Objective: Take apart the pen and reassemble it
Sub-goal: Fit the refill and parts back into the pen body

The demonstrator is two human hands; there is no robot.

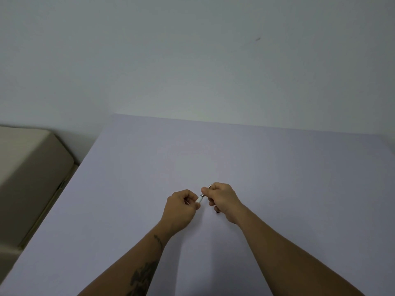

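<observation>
My left hand (pixel 181 205) is curled shut on the white end of the pen (pixel 200 198); my right hand (pixel 222 199), just beside it, pinches the metallic end, whose tip pokes out beyond the knuckles. A small dark bit shows below the right hand; I cannot identify it. No loose parts lie on the table (pixel 277 167). I judge the pen joined, but the stage unclear.

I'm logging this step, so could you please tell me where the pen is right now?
In the head view, the pen is held between the left hand and the right hand, above the lavender table, slightly below centre frame.
</observation>
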